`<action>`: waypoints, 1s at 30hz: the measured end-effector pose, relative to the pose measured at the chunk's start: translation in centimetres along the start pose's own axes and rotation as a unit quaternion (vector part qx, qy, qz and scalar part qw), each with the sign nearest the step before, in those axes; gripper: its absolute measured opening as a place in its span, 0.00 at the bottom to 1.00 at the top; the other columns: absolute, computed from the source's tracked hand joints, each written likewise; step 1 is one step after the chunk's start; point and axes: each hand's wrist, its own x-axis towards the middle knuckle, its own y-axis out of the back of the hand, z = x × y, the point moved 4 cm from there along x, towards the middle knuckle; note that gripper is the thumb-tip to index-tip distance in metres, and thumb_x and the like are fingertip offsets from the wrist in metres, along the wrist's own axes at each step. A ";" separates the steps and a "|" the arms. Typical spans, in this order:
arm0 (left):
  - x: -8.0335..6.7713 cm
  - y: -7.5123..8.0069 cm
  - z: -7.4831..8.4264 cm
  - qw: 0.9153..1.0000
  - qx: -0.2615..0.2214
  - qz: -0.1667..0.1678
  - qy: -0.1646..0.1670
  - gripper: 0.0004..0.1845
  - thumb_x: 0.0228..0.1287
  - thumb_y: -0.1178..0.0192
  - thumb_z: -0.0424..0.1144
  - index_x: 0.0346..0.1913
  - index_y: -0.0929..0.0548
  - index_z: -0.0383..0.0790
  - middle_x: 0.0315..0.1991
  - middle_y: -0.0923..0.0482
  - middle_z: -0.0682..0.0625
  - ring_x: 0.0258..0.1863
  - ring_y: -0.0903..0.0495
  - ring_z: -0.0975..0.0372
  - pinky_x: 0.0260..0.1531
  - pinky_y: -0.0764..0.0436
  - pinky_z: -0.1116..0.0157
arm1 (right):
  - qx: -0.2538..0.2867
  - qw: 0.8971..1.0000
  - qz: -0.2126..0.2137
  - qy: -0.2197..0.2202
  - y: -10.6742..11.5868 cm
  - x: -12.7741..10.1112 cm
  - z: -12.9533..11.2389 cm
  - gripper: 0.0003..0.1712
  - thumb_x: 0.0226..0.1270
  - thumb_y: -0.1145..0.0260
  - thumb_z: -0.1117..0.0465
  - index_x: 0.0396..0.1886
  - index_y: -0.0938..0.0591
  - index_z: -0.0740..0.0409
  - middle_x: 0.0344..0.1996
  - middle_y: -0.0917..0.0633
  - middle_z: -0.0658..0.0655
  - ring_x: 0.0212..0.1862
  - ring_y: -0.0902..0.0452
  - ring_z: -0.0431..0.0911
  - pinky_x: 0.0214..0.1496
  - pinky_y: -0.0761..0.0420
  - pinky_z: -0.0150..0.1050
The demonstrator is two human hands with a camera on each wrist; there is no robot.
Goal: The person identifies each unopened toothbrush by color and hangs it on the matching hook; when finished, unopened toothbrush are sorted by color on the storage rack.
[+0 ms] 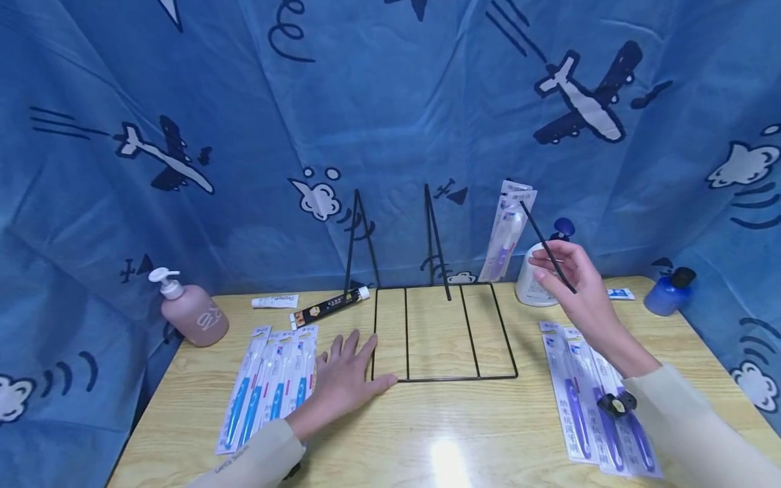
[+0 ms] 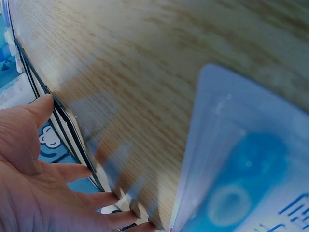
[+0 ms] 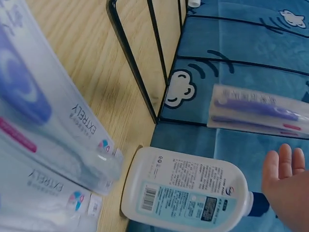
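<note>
A black wire rack (image 1: 407, 333) stands on the table with long prongs angling up. Purple toothbrush packs (image 1: 505, 234) hang from its right prong; the right wrist view shows the same hanging packs (image 3: 260, 110). My right hand (image 1: 576, 281) is beside that prong, fingers loosely bent, with no pack in its grasp; the prong's front end overlaps it in the head view. My left hand (image 1: 344, 369) rests spread at the rack's left front corner, thumb along the front wire. In the left wrist view, the left hand's fingers (image 2: 104, 198) lie at the wire.
Blue toothbrush packs (image 1: 268, 386) lie at left, more purple packs (image 1: 601, 400) at right. A pink pump bottle (image 1: 195, 315), a white tube (image 1: 274, 301) and a black toothpaste tube (image 1: 329, 308) are back left. A white bottle (image 3: 183, 188) and a blue bottle (image 1: 668, 295) stand back right.
</note>
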 end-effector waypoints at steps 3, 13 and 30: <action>-0.1 0.1 0.0 1.000 -0.002 0.000 0.002 0.50 0.72 0.36 0.70 0.85 0.33 0.42 0.84 0.43 0.32 0.81 0.46 0.29 0.71 0.44 0.23 | 0.029 1.000 0.000 -0.002 0.7 -0.7 -0.6 0.24 0.83 0.35 0.68 0.74 0.27 0.58 0.63 0.17 0.58 0.64 0.19 0.41 0.66 0.26 0.26; -0.1 -0.2 0.1 1.000 0.000 -0.003 -0.001 0.50 0.72 0.37 0.71 0.85 0.33 0.43 0.84 0.44 0.32 0.81 0.46 0.30 0.71 0.43 0.23 | 0.117 0.993 0.013 -0.019 4.7 -5.0 -1.3 0.23 0.84 0.40 0.73 0.74 0.26 0.61 0.59 0.16 0.56 0.58 0.15 0.41 0.56 0.15 0.31; 0.1 -0.1 -0.2 1.000 -0.007 -0.003 -0.001 0.49 0.73 0.36 0.70 0.85 0.32 0.42 0.84 0.44 0.32 0.81 0.47 0.29 0.70 0.44 0.23 | -0.058 0.917 0.052 -0.390 10.3 -14.2 4.7 0.47 0.84 0.35 0.43 0.87 0.42 0.62 0.51 0.14 0.49 0.41 0.16 0.27 0.43 0.12 0.32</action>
